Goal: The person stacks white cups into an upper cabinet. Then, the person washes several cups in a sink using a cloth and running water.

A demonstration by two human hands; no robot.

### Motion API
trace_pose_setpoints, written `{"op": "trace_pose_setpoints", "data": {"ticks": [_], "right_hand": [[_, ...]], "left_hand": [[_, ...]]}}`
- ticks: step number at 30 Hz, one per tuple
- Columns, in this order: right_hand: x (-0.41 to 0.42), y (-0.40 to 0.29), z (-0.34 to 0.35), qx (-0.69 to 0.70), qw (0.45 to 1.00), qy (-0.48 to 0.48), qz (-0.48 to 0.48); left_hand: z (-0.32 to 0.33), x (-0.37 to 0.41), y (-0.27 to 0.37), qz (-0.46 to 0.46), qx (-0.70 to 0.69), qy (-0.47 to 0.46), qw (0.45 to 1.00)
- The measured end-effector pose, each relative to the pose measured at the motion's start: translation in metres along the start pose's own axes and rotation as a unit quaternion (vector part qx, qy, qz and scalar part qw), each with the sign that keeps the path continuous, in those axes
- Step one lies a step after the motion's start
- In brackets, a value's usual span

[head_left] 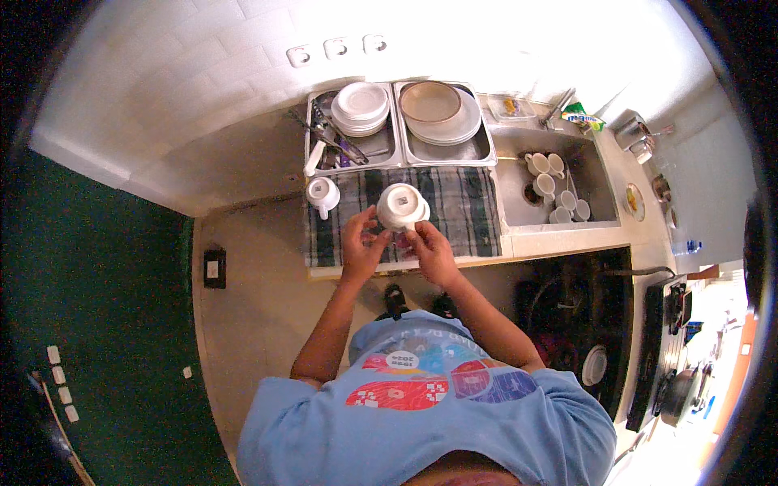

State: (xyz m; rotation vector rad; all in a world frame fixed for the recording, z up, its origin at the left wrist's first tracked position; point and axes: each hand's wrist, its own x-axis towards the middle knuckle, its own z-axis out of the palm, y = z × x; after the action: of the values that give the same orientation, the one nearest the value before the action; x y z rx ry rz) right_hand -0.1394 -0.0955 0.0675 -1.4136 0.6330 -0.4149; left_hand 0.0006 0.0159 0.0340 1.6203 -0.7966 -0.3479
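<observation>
A white cup [401, 203] is upside down in front of me, its base facing up with a dark printed mark. My right hand [433, 250] pinches it at the lower right edge. At its left side, the fingertips and thumb of my left hand [362, 244] touch the cup. Beneath both hands lies a dark plaid cloth [468, 209] on the counter. Another white cup [322, 192] rests inverted on the cloth's left part, its handle towards me.
Two metal trays hold stacked white plates [363, 106], utensils [334, 143] and a beige bowl [430, 102]. Several cups [544, 185] lie in the steel sink [516, 215] at right, below a faucet [558, 109]. A stove [656, 352] stands further right.
</observation>
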Motion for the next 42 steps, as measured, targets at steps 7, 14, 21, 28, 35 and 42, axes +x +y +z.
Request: {"op": "trace_pose_setpoints", "data": {"ticks": [7, 14, 21, 28, 35, 42], "right_hand": [[0.008, 0.019, -0.016, -0.078, 0.997, 0.013, -0.01], [0.014, 0.034, -0.027, -0.137, 0.989, 0.048, 0.008], [0.013, 0.03, -0.031, -0.233, 0.966, 0.105, -0.049], [0.019, 0.08, -0.03, 0.005, 0.996, 0.037, -0.076], [0.013, 0.1, -0.039, 0.034, 0.998, -0.036, -0.034], [0.02, 0.104, -0.037, -0.027, 0.999, 0.009, -0.042]], "left_hand": [[0.021, 0.024, 0.011, 0.057, 0.056, -0.042, 0.996], [0.034, 0.029, -0.014, 0.026, -0.001, -0.063, 0.998], [0.033, 0.038, -0.028, 0.082, 0.015, -0.09, 0.992], [0.039, 0.038, -0.035, 0.1, 0.022, -0.125, 0.987], [0.049, 0.032, -0.04, 0.081, 0.013, -0.111, 0.99], [0.056, 0.026, -0.051, 0.064, 0.069, -0.09, 0.991]]}}
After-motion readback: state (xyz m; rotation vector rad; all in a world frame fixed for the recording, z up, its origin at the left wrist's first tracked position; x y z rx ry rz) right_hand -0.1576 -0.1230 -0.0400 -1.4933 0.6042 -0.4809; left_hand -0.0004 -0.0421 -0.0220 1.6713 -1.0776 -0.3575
